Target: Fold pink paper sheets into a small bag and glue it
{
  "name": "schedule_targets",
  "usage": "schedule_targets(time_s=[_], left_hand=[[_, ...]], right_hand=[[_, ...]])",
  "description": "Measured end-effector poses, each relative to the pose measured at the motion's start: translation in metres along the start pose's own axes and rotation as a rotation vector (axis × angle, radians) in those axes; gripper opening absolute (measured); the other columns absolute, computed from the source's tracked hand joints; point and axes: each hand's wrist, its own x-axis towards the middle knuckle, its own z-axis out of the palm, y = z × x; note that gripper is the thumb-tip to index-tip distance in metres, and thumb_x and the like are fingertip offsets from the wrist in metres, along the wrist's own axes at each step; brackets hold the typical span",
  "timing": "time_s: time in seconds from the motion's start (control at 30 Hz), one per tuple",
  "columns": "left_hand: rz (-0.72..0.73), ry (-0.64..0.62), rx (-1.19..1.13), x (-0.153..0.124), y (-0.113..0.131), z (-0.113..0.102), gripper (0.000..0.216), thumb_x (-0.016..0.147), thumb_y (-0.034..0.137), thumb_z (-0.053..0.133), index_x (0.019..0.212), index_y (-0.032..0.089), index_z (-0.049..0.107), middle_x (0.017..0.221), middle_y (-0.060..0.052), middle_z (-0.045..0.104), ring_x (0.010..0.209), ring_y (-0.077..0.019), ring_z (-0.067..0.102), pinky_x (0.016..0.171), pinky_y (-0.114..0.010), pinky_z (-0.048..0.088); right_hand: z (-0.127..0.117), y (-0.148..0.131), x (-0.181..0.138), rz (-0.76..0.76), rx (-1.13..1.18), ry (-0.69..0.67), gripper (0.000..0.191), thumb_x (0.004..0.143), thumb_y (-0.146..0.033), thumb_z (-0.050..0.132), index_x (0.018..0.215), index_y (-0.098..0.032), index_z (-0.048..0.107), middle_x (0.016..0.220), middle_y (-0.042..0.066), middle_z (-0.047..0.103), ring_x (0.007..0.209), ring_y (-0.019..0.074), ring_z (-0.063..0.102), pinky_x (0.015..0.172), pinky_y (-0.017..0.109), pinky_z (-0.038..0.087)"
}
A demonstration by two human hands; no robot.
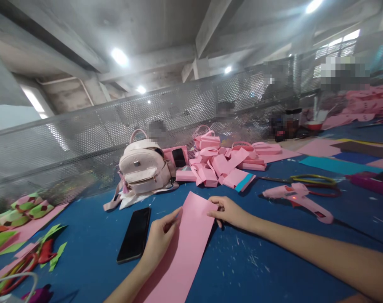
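In the head view, a pink sheet lies slantwise over the blue table, its far end between the two hands and its near end running out of the bottom edge. The left hand holds the sheet along its left edge, with thumb and forefinger closed there. The right hand pinches the far right corner, thumb on top and fingers curled at the edge.

Just beside the left hand lies a black phone, screen up. Beyond it stands a pale backpack, its top handle raised. To the right of the backpack, a heap of folded pink pieces sits beyond the far end of the sheet. Right of the right hand, a pink glue gun lies on its side with a small red light showing, and scissors with yellow and red handles lie just behind it. At the far left are green scraps. A perforated metal screen stands behind everything on the table.
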Motion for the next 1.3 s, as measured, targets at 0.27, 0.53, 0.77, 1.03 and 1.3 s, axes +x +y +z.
schedule_targets(time_s=[0.27,0.53,0.77,1.03,1.3], left_hand=[[0.015,0.016,0.133,-0.004,0.003,0.002,0.042,0.084,0.023,0.061,0.125,0.026,0.064,0.128,-0.002,0.064,0.104,-0.0254,0.067,0.087,-0.035,0.055],[0.072,0.106,0.214,-0.001,0.006,-0.001,0.022,0.081,0.024,0.063,0.1,0.024,0.073,0.122,-0.007,0.066,0.112,-0.0246,0.062,0.087,-0.035,0.052],[0.219,0.188,0.418,0.005,0.007,-0.019,0.01,0.08,0.022,0.066,0.072,0.019,0.062,0.1,-0.005,0.061,0.094,-0.0215,0.06,0.082,-0.035,0.046],[0.811,0.399,1.083,-0.006,0.029,-0.021,0.016,0.091,0.011,0.055,0.084,0.02,0.066,0.111,-0.009,0.067,0.092,-0.0241,0.057,0.083,-0.041,0.039],[0.932,0.326,1.133,-0.013,0.037,-0.012,0.018,0.095,0.014,0.052,0.081,0.02,0.062,0.096,-0.001,0.072,0.079,-0.0161,0.06,0.077,-0.035,0.034]], right_hand=[[-0.003,0.001,0.003,0.054,0.055,0.117,0.037,0.077,-0.051,0.067,0.08,-0.016,0.054,0.047,-0.005,0.057,0.038,0.0101,0.054,0.038,0.019,0.031],[-0.005,0.004,0.005,0.061,0.09,0.261,0.044,0.075,-0.058,0.064,0.087,-0.018,0.05,0.054,-0.002,0.061,0.05,0.0166,0.066,0.047,0.024,0.048],[-0.016,0.007,0.01,-0.056,-0.045,0.419,0.039,0.078,-0.054,0.06,0.092,-0.018,0.055,0.084,0.008,0.068,0.077,0.0242,0.069,0.071,0.04,0.056],[-0.019,-0.019,-0.005,-0.596,-0.743,0.545,0.044,0.084,-0.018,0.061,0.126,-0.028,0.054,0.137,0.008,0.05,0.131,0.0267,0.041,0.108,0.049,0.032],[-0.008,-0.032,-0.017,-0.911,-1.166,0.344,0.015,0.094,-0.021,0.054,0.093,-0.027,0.069,0.115,0.001,0.068,0.112,0.0199,0.051,0.1,0.04,0.031]])
